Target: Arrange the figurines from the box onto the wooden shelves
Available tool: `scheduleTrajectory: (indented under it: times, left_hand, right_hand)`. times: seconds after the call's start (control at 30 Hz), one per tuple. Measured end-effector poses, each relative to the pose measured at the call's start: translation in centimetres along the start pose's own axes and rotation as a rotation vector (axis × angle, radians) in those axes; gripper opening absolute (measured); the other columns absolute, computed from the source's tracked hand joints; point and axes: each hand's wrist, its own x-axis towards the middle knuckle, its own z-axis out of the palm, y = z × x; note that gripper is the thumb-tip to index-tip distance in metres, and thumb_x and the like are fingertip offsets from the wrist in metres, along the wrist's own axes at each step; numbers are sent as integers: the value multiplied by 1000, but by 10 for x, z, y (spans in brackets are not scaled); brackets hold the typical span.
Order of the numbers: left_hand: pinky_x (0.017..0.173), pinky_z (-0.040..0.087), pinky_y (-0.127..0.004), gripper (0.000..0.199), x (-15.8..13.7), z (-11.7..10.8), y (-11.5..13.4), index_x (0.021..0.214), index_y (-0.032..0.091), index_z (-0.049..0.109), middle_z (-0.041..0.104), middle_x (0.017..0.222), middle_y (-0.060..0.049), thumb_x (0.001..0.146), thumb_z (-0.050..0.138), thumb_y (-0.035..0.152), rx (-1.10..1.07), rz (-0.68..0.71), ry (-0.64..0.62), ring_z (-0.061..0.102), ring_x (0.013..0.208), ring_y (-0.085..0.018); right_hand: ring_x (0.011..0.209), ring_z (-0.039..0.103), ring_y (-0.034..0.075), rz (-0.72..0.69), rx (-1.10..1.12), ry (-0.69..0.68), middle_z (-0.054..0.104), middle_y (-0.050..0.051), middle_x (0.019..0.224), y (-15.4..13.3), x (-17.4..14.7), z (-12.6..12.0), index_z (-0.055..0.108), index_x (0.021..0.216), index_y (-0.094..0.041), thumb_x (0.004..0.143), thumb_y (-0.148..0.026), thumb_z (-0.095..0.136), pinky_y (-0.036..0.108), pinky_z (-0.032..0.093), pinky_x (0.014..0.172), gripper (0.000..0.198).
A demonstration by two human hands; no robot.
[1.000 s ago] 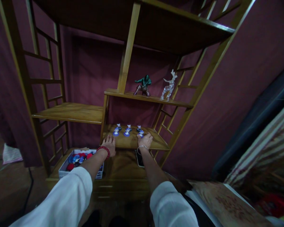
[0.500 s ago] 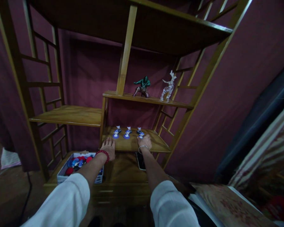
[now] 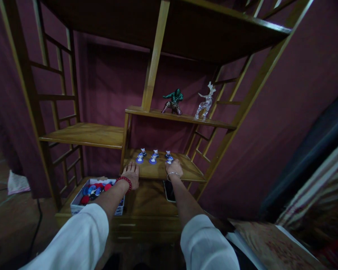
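My right hand (image 3: pixel 174 168) is closed around a small blue-and-white figurine (image 3: pixel 170 160) at the right end of the front row on the low wooden shelf (image 3: pixel 157 173). Its fingertips are partly hidden by the back of the hand. My left hand (image 3: pixel 131 174) lies flat at the shelf's left front edge, fingers spread, holding nothing. Just beyond it stands a blue-based figurine (image 3: pixel 139 158), with another front figurine (image 3: pixel 153 159) in the middle. Behind them is a row of three darker figurines, one of them the middle back figurine (image 3: pixel 156 153).
Below left, a white box (image 3: pixel 76 208) holds several red, blue and black pieces. A phone (image 3: pixel 169 190) lies under my right wrist. On the shelf above stand a green crouching figure (image 3: pixel 173 102) and a clear deer (image 3: pixel 205 102). An upright post (image 3: pixel 155 56) divides the cabinet.
The view has shifted slightly, so everything sits a little further right in the picture. Both hands keep their places on the shelf, the right one still at the same figurine.
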Motion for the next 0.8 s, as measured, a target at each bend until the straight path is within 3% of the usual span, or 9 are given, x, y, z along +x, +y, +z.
scheduleTrajectory:
  times: [0.8]
  left_hand:
    - [103, 13, -44, 80, 0, 4, 0, 135, 4, 20, 15, 143, -21, 67, 52, 31, -8, 6, 55, 12, 131, -31]
  right_hand:
    - [102, 55, 21, -140, 111, -96, 57, 10, 110, 2, 2, 2, 40, 117, -21, 74, -37, 56, 29, 41, 81, 49]
